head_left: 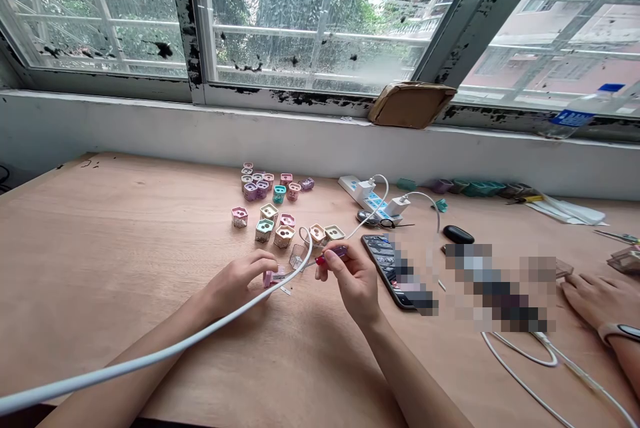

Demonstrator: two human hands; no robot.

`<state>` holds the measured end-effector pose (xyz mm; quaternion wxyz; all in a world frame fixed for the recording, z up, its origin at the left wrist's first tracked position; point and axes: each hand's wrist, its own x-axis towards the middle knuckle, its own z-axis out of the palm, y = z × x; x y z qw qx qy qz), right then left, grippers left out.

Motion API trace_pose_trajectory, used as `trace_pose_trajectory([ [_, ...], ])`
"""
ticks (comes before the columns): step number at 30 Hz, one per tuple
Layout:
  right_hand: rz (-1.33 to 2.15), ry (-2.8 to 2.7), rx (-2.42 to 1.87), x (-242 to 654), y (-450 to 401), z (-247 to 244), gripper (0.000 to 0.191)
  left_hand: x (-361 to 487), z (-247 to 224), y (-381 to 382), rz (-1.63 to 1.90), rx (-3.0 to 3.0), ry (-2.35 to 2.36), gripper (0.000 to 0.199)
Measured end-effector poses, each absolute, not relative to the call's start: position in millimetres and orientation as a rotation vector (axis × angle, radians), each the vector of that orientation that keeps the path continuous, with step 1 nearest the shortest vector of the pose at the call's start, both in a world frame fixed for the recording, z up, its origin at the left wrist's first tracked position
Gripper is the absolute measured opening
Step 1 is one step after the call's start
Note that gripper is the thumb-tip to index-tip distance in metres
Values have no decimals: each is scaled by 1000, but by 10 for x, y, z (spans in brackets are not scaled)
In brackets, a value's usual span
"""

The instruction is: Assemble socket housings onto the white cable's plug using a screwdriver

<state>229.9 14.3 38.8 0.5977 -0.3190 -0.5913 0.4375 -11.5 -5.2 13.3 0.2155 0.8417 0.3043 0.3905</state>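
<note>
My left hand [246,276] rests on the wooden table, its fingers closed on a small pink pencil sharpener [273,277]. In my right hand [354,281] is a small screwdriver [332,255] with a red and purple handle, pinched between thumb and fingers. Its thin shaft points left toward the pink sharpener; a white cable crosses in front, so I cannot tell whether the tip touches. Just beyond the hands stands a clear plastic cup [299,257]. A small metal piece [285,291] lies below the sharpener. Several pastel two-hole pencil sharpeners [285,235] stand behind.
A white cable [165,353] sweeps across the foreground over my left forearm. Right of my hand lies a phone [387,271], with a power strip [370,200] behind it. Another person's hand [590,298] rests at the right. More sharpeners [262,189] stand further back.
</note>
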Motion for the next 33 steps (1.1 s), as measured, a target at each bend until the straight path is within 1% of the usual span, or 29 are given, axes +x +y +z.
trace_pose_trajectory([
  [8,1017,-1355,-754,2278,119,411,20,-108,185,-74,1065,2399,862,16],
  [17,1003,-1321,-727,2243,103,353,23,-141,217,-60,1117,2410,826,16],
  [21,894,-1297,-761,2286,104,294,21,-178,230,-30,1221,2422,849,17],
  [28,586,-1690,-897,2382,151,213,17,-241,207,7,1235,2405,914,16],
  [33,550,-1769,-893,2356,160,217,15,-235,196,3,1237,2394,904,15],
])
